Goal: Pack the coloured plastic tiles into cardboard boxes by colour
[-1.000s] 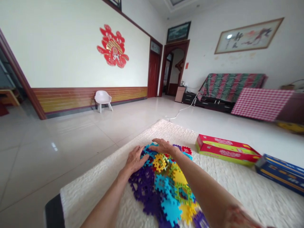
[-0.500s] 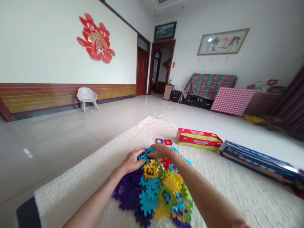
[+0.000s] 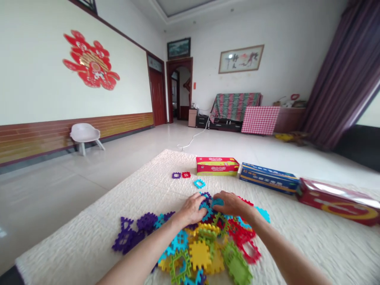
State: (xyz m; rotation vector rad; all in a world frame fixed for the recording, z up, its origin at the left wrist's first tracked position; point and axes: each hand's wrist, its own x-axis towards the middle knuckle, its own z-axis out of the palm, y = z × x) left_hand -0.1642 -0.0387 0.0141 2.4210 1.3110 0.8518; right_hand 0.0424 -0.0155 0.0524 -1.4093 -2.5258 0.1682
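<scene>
A pile of square toothed plastic building pieces in yellow (image 3: 200, 254), green (image 3: 238, 266), red (image 3: 242, 231), blue and purple (image 3: 126, 238) lies on the mat in front of me. At its far side, my left hand (image 3: 193, 209) has thumb and fingers curled around blue and purple pieces (image 3: 205, 206). Facing it, my right hand (image 3: 230, 204) has a blue piece (image 3: 218, 202) between thumb and fingers. Beyond my hands, a purple frame piece (image 3: 176, 175), a red window piece (image 3: 186, 174) and a blue frame piece (image 3: 199, 183) lie apart.
A red and green box (image 3: 217, 168), a blue box (image 3: 268, 179) and a dark red box (image 3: 338, 204) line the right of the pale mat (image 3: 97, 225). A white chair (image 3: 85, 133) stands by the left wall. A white cable (image 3: 192, 138) crosses the floor.
The view has turned to the right. The pile is spread wider, with purple pieces out to the left. A blue frame piece lies apart beyond the pile. Both hands stay at its far side.
</scene>
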